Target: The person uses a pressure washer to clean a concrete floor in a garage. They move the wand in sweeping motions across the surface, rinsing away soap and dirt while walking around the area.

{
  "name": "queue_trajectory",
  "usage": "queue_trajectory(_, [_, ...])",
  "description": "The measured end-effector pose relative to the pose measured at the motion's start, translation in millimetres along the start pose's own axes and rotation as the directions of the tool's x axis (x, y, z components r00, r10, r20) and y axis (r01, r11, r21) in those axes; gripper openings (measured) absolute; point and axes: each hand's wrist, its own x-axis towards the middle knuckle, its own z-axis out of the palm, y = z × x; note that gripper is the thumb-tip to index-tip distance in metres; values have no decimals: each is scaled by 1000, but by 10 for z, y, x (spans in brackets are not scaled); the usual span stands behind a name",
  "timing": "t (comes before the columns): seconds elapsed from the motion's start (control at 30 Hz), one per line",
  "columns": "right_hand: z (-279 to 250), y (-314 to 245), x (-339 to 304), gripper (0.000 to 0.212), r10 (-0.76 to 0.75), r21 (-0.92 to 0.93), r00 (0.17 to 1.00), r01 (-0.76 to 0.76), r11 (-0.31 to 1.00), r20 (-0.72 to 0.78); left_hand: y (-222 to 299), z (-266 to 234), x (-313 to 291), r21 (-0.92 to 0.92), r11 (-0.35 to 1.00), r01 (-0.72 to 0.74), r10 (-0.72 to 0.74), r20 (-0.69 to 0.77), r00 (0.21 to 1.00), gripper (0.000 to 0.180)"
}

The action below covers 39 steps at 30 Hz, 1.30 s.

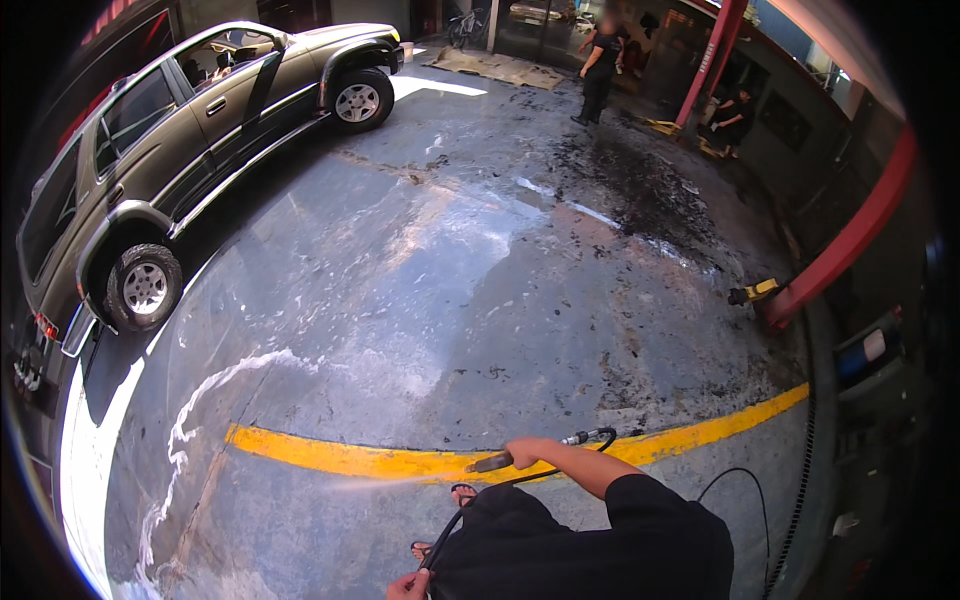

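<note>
My right hand (522, 453) is wrapped round a pressure washer spray gun (490, 463), held sideways over the yellow floor line (330, 455). A thin mist of water (390, 482) leaves its nozzle toward the left. From the gun's rear fitting a black hose (460, 515) loops back and runs down past my legs. My left hand (407, 587), low in the picture, is closed on that hose. The wet, painted concrete floor (350, 340) has a trail of white foam (185, 430) on the left and dark grime (640, 185) at the far right.
A greenish-brown SUV (210, 125) is parked at the left. Two people are farther off: one standing (600, 65), one low down (735, 120) near a red post (712, 65). A yellow-and-black tool (752, 291) lies by the nearer red post (850, 240). More hose (765, 510) trails at the right.
</note>
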Motion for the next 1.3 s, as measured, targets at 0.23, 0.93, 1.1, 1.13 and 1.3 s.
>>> queue_trajectory(0.23, [-15, 52, 113, 41, -9, 9, 1000, 9, 1000, 0, -34, -9, 12, -47, 999, -21, 21, 8, 1000, 61])
queue_trajectory(0.93, [-90, -82, -29, 35, -20, -18, 1000, 20, 1000, 7, -10, -37, 11, -25, 999, -21, 21, -3, 1000, 59])
queue_trajectory(1.1, [-60, -62, -20, 37, 15, -18, 1000, -14, 1000, 20, -19, -33, 6, -37, 999, -29, 30, 5, 1000, 60])
queue_trajectory(1.13, [-48, -63, -6, 37, 3, -4, 1000, -3, 1000, 9, -26, -40, 9, -48, 998, -28, 29, 9, 1000, 60])
queue_trajectory(1.3, [-9, -47, 18, 39, 22, -30, 999, -21, 999, 26, -29, -45, -6, -53, 998, -23, 24, 16, 1000, 60])
